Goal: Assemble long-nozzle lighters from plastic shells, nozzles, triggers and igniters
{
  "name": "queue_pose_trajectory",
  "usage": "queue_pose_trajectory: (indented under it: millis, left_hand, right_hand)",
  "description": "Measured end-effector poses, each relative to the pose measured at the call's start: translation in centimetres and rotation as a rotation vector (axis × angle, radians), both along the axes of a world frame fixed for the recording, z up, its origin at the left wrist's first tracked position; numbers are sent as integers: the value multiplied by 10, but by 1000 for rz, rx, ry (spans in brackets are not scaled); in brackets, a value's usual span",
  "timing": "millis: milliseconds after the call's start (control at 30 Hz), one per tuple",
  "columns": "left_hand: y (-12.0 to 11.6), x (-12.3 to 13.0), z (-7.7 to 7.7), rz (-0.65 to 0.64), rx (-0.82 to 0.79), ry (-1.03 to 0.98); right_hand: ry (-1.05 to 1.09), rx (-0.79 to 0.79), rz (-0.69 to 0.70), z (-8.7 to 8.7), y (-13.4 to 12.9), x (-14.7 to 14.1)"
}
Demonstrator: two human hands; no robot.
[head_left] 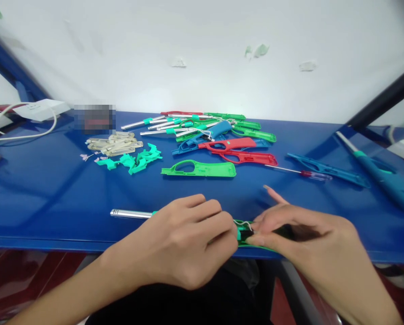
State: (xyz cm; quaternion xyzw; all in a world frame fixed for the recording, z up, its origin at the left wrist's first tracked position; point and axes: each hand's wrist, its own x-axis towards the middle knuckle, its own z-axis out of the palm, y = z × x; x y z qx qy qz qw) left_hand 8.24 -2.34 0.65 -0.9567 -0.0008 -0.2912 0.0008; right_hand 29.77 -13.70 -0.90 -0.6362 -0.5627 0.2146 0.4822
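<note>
A partly built long-nosed lighter lies at the table's front edge, with its silver metal tube (pixel 130 214) pointing left. My left hand (pixel 188 239) is closed over its middle and hides most of it, the fingertips by a teal piece (pixel 238 233). In the open green handle shell (pixel 261 245) sits a small black part (pixel 245 234), with a thin white wire (pixel 244 223) curving above it. My right hand (pixel 310 230) pinches at that black part between thumb and fingers, and its little finger sticks up. The exact grip point is partly hidden.
Beyond my hands are a green shell half (pixel 202 169), teal pieces (pixel 137 159), pale clear-looking parts (pixel 116 144) and several lighters with metal tubes (pixel 144 123). Red shells (pixel 245 156), a screwdriver (pixel 313 175) and a blue lighter (pixel 381 171) lie right. A white cable (pixel 36 137) loops left.
</note>
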Motion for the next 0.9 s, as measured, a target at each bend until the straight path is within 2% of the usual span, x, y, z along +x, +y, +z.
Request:
queue_pose_trajectory:
  millis: [100, 300, 567, 767, 900]
  left_hand:
    - [4, -2, -1, 69, -29, 6]
    - [8, -6, -7, 135, -243, 15]
    - [0, -6, -13, 154, -398, -32]
    - [-6, -7, -9, 178, -558, -44]
    - [-8, -7, -7, 180, -609, -31]
  right_hand:
    - [-43, 29, 8, -3, -2, 0]
    - [-113, 63, 13, 1, -2, -2]
    - [-297, 140, 13, -5, -13, -3]
    - [-345, 153, 13, -10, -16, -2]
    - [-371, 136, 27, -12, -17, -5]
